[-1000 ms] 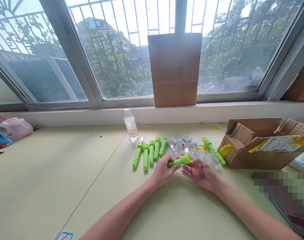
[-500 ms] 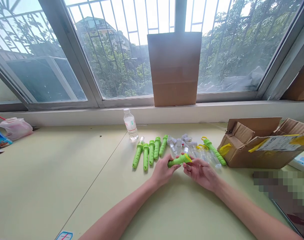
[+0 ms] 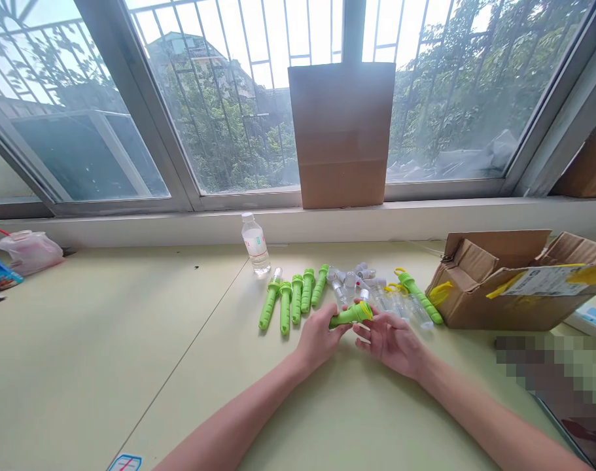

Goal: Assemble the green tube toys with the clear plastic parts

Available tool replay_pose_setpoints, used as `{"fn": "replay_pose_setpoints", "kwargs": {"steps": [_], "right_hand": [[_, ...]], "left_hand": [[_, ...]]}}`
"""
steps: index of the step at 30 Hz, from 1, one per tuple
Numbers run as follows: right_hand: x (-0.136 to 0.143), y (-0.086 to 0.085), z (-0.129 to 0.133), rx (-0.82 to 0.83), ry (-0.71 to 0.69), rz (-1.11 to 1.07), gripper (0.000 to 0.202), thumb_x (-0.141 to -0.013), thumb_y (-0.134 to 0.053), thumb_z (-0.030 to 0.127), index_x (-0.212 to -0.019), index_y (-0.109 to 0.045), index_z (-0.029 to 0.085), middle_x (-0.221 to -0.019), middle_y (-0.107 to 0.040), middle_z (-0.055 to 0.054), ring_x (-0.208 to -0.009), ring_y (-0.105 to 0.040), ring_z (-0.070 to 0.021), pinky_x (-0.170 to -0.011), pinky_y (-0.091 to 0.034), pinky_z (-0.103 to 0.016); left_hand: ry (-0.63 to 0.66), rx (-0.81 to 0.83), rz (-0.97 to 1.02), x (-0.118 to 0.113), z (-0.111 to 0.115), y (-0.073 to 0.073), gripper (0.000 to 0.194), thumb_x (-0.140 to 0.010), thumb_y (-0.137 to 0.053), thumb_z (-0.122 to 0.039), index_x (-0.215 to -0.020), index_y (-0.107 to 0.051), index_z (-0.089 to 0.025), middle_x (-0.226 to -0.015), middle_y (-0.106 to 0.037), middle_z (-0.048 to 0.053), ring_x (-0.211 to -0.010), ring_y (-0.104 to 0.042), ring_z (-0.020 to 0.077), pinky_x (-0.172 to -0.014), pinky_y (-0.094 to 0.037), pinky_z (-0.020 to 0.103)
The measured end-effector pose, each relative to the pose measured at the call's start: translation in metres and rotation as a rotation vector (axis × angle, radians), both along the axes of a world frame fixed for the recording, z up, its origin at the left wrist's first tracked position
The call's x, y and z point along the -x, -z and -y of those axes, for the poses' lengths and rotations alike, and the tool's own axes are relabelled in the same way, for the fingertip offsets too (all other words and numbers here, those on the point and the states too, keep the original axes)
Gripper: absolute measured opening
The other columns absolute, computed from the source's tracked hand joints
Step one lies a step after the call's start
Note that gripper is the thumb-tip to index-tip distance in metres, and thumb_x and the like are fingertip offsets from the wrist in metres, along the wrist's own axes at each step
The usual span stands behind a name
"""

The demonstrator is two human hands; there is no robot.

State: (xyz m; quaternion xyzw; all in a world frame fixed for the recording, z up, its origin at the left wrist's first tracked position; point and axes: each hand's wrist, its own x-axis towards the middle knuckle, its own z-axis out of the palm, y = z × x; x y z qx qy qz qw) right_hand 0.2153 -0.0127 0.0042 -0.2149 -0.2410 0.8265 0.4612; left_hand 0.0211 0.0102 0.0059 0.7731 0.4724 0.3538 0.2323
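Observation:
My left hand is closed round a green plastic tube, which lies nearly level with its wider, yellow-ringed end to the right. At that end are the thumb and forefinger of my right hand, gripping its rim; the other fingers curl loosely below, palm partly up. Just beyond my left hand stretches a row of several similar green tubes, the leftmost with a clear piece sticking out of its top. Behind my right hand lie clear tubes and small white-capped pieces, partly hidden by my fingers.
Another green tube with a yellow ring leans by an open cardboard box on the right. A water bottle stands at the back. A pink bag and blue packet sit far left. A dark flat object lies front right.
The yellow-ringed end of the held tube has turned slightly and shifted left. My right hand's fingers have moved a little left along with it; my left hand keeps its hold.

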Motion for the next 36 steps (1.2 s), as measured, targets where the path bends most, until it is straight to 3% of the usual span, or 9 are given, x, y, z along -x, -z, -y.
{"fn": "replay_pose_setpoints", "kwargs": {"steps": [5,11,18,23,36], "right_hand": [[0.001,0.001,0.000,-0.002,0.019,0.013,0.047,-0.082,-0.059,0.017,-0.125,-0.058,0.034,-0.105,-0.073,0.001,-0.089,-0.068,-0.0168,-0.082,-0.050,-0.033],[-0.002,0.001,-0.005,-0.003,0.071,0.021,0.039,-0.082,-0.060,0.012,-0.117,-0.063,0.029,-0.093,-0.073,0.001,-0.080,-0.067,-0.0137,-0.080,-0.051,-0.029],[-0.007,0.003,-0.010,-0.005,0.114,0.032,0.031,-0.080,-0.062,0.014,-0.109,-0.067,0.025,-0.086,-0.073,0.000,-0.072,-0.064,-0.0141,-0.077,-0.052,-0.030],[-0.007,0.005,-0.008,0.000,0.079,0.008,0.034,-0.080,-0.061,0.015,-0.112,-0.066,0.028,-0.090,-0.073,0.000,-0.072,-0.063,-0.0149,-0.074,-0.050,-0.031],[-0.003,0.009,-0.005,0.065,0.023,-0.058,0.035,-0.084,-0.057,0.022,-0.118,-0.063,0.030,-0.095,-0.074,0.001,-0.081,-0.067,-0.0193,-0.075,-0.049,-0.035]], "left_hand": [[-0.024,-0.021,-0.025,0.001,-0.002,0.002,0.033,-0.083,-0.060,-0.035,-0.068,-0.033,-0.022,-0.064,-0.044,-0.005,-0.060,-0.040,0.0124,-0.057,-0.028,0.024],[-0.031,-0.001,-0.020,0.000,-0.003,0.003,0.024,-0.082,-0.064,-0.040,-0.079,-0.049,-0.022,-0.068,-0.054,-0.004,-0.060,-0.046,0.0133,-0.059,-0.032,0.025],[0.178,0.069,0.044,0.003,-0.005,-0.007,0.034,-0.093,-0.049,-0.043,-0.110,-0.064,-0.018,-0.082,-0.068,0.002,-0.068,-0.056,0.0150,-0.064,-0.040,0.026],[0.246,0.102,0.108,0.006,-0.006,-0.007,0.032,-0.094,-0.048,-0.041,-0.097,-0.065,-0.015,-0.080,-0.067,0.002,-0.071,-0.057,0.0151,-0.065,-0.041,0.026],[0.161,0.025,0.123,0.001,0.002,-0.007,0.019,-0.090,-0.056,-0.035,-0.091,-0.063,-0.017,-0.081,-0.067,0.001,-0.064,-0.053,0.0119,-0.056,-0.038,0.023]]}}
